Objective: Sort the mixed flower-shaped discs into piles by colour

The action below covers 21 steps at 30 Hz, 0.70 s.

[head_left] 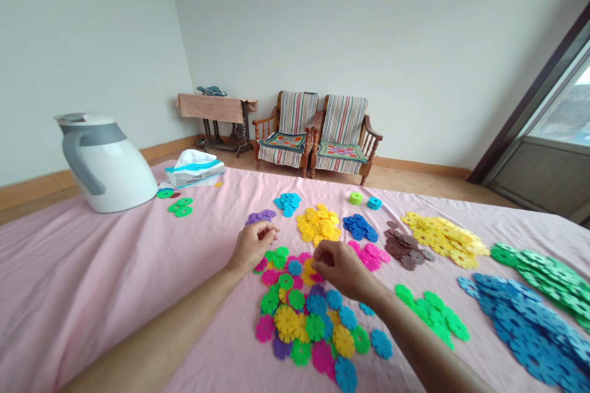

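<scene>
1. The mixed heap of plastic discs (316, 326) lies at the near middle, between the forearms, with green, pink, blue, yellow and purple mingled.
2. The left hand (251, 245) is above the heap's far left side, fingers curled in; I cannot tell whether it grips anything.
3. The right hand (341, 264) is over the heap's far right part, fingers bent beside yellow discs; whether one is pinched is hidden.
4. The work looks partly done: single-colour groups already lie apart, including the middle yellow pile (318, 224), dark blue pile (361, 227), pink pile (370, 256), brown pile (403, 247) and purple pile (261, 216). The mixed heap seems to be what is left.
5. On the left, a broad stretch of creased pink cloth (115, 258) runs from the left forearm to the kettle (115, 172).
6. Room is tighter on the right: the green pile (436, 314) sits just beside the right forearm, and the large blue pile (530, 325) reaches the picture's edge.
7. The cloth's far edge runs beyond the piles.
</scene>
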Each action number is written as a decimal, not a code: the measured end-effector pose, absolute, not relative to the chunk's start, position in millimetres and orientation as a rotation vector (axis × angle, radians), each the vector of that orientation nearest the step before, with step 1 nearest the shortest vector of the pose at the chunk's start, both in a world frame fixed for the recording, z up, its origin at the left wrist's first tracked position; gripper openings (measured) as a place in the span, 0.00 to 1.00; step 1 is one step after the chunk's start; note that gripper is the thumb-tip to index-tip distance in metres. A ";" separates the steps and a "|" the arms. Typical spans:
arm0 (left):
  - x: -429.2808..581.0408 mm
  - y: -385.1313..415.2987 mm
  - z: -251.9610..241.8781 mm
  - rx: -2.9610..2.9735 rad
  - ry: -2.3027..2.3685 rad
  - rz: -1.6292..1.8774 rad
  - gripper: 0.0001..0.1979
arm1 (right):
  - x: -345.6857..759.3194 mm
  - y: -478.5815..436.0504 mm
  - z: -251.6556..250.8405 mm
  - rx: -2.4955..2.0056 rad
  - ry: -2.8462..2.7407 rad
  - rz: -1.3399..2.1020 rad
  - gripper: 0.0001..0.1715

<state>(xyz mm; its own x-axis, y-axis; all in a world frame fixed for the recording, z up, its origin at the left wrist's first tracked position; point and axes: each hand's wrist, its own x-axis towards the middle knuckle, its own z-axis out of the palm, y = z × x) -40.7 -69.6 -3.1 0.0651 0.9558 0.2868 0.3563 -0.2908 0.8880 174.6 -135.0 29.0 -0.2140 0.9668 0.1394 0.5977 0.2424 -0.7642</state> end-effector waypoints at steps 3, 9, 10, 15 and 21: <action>-40.0 -70.4 -1.2 1.713 1.318 1.228 0.10 | 183.9 -119.4 19.5 -1.498 -1.739 0.720 0.05; -39.8 -70.6 -2.6 1.728 1.326 1.221 0.10 | 194.2 -115.0 18.1 -1.502 -1.723 0.714 0.09; -39.4 -71.3 -2.8 1.741 1.323 1.215 0.11 | 193.6 -118.3 19.6 -1.496 -1.769 0.708 0.07; -35.1 -78.0 -0.3 1.817 1.276 1.154 0.10 | 185.6 -133.5 23.3 -1.477 -1.968 0.623 0.10; -31.9 -84.0 6.2 1.909 1.264 1.117 0.10 | 181.3 -136.2 20.5 -1.534 -2.120 0.485 0.08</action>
